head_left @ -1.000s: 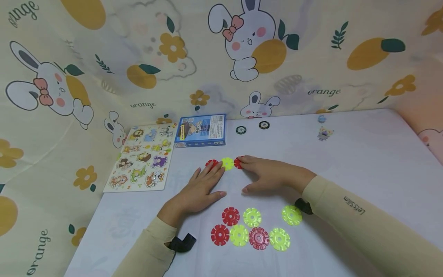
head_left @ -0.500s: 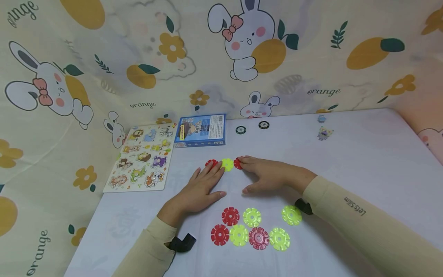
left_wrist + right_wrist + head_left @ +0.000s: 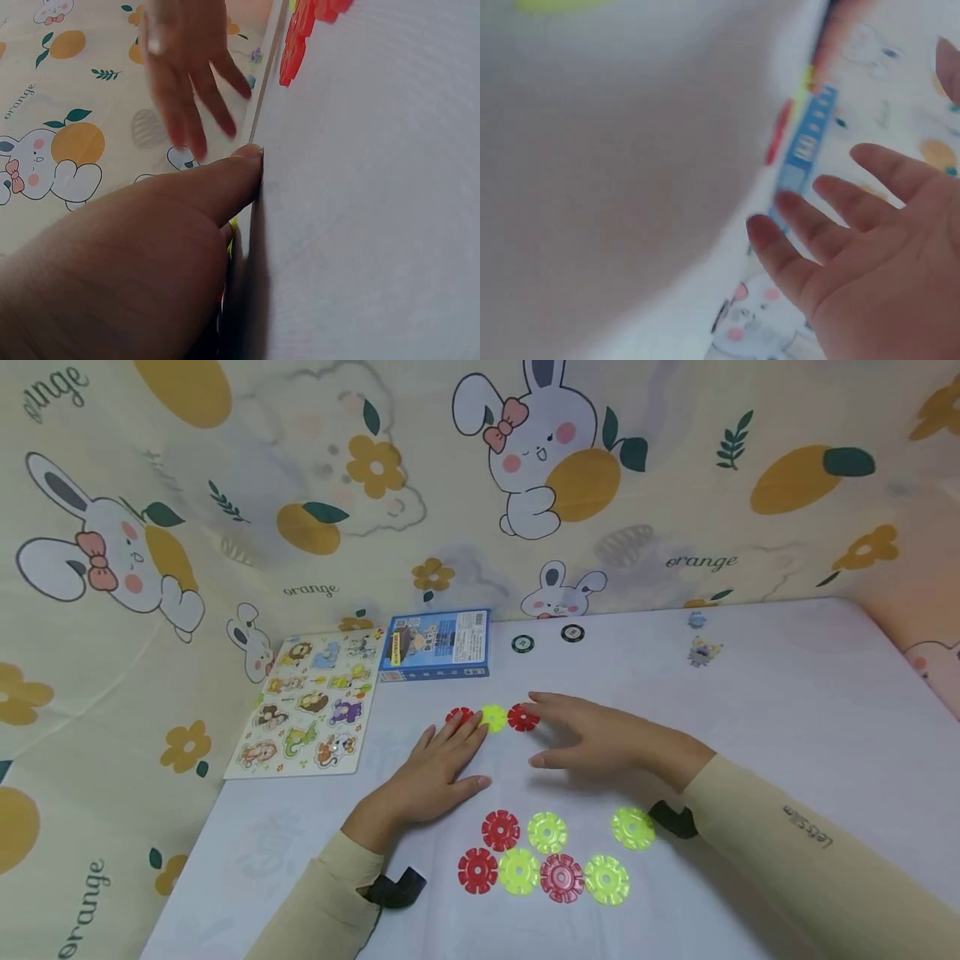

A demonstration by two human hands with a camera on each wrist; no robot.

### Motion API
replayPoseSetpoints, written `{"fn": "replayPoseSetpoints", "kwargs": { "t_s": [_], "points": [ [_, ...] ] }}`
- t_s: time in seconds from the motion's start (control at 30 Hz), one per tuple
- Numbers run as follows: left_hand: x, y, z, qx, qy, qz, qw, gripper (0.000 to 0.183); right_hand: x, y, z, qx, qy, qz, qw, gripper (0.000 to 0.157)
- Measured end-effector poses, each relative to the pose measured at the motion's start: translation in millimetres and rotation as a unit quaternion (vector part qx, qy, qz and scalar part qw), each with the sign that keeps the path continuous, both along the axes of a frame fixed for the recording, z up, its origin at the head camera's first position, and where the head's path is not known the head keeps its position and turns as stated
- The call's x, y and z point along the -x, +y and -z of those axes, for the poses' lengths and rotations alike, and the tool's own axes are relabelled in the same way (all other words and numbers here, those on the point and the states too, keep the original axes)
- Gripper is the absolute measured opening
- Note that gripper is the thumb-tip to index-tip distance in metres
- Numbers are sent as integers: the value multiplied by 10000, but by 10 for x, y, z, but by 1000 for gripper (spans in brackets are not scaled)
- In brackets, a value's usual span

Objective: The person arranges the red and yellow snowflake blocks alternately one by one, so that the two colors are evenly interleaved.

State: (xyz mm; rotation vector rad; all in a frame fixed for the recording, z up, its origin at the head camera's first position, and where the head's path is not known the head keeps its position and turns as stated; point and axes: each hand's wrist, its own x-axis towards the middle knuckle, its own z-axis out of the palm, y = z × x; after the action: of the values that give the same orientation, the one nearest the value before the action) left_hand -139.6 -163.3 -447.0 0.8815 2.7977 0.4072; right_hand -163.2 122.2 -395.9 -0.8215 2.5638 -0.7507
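Three notched plastic building discs lie in a row mid-table: a red disc (image 3: 456,718), a yellow-green disc (image 3: 493,719) and another red disc (image 3: 521,717). My left hand (image 3: 431,781) rests flat, its straight fingertips partly covering the left red disc and reaching the yellow-green one's edge. Just right of the row, my right hand (image 3: 600,737) hovers with fingers spread and holds nothing. Those spread fingers also show in the right wrist view, where the right hand (image 3: 877,247) is apart from the discs. In the left wrist view, the left thumb (image 3: 240,169) touches the tabletop.
Nearer me lie several more discs, among them a red disc (image 3: 562,877) and a yellow-green disc (image 3: 633,828). Behind the row are a blue box (image 3: 435,645), an animal puzzle board (image 3: 306,702) and two black round chips, one chip (image 3: 522,644) nearer the box. Small figures (image 3: 703,651) stand back right.
My right hand has lifted off the right red disc and shifted slightly right, uncovering more of it. The left hand and the discs have stayed in place.
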Motion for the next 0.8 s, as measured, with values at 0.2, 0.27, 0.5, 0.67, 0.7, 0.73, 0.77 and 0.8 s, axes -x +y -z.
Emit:
{"fn": "replayPoseSetpoints", "kwargs": {
  "t_s": [0.2, 0.27, 0.5, 0.67, 0.7, 0.73, 0.77, 0.8],
  "points": [
    [6, 0, 19, 42, 69, 6, 10000, 81, -266, 384, -132, 1634, -437, 286, 9852, 63],
    [4, -4, 19, 34, 53, 14, 10000, 80, -370, 516, -116, 1962, -542, 268, 9787, 60],
    [1, -7, 17, 34, 60, 10, 10000, 80, -729, 881, 113, 1860, -919, 507, 9769, 68],
    [-1, -2, 15, 11, 60, 15, 10000, 80, -934, 1009, 245, 861, -738, 589, 9918, 60],
    [-2, -1, 15, 9, 61, 13, 10000, 80, -956, 1013, 263, 750, -581, 563, 9939, 56],
    [-3, 0, 15, 9, 62, 14, 10000, 80, -972, 1010, 276, 650, -377, 526, 9958, 52],
    [-4, 0, 15, 15, 67, 17, 10000, 80, -981, 1001, 285, 605, -208, 493, 9967, 48],
    [-4, 2, 15, 14, 75, 16, 10000, 80, -987, 991, 289, 599, -111, 497, 9969, 45]
  ]
}}
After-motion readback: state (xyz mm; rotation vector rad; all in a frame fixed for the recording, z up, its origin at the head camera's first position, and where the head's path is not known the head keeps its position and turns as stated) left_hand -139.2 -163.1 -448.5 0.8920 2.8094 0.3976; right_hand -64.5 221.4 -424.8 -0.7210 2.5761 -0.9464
